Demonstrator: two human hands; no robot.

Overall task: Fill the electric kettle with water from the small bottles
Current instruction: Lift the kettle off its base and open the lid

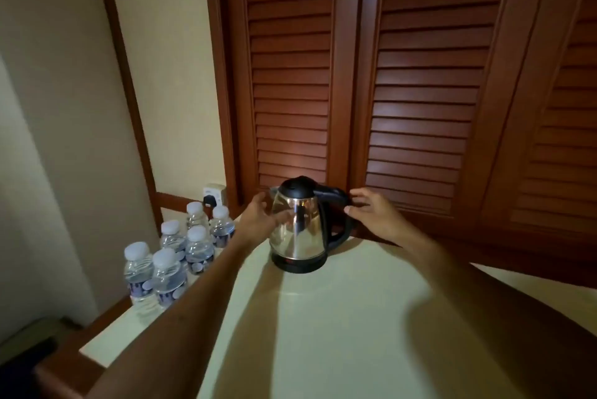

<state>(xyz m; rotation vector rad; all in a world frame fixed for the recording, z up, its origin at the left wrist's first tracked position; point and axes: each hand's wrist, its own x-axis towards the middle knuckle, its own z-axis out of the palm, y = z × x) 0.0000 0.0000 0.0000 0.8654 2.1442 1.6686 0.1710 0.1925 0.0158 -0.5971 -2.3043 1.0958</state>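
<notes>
- The kettle (298,225) stood on its base on the counter (339,318), lid down; contents unseen.
- The left hand (258,219) lay open against its steel side; the right hand (371,212), fingers spread, reached for the handle, gripping nothing.
- Six capped, full bottles (176,256) crowded the counter's left edge; a careless elbow could likely topple them.

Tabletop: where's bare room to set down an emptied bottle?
Free: the wide table stretch in front of the kettle, between both forearms, and right of its base. Crowded: the left edge, where six bottles cluster.
</notes>
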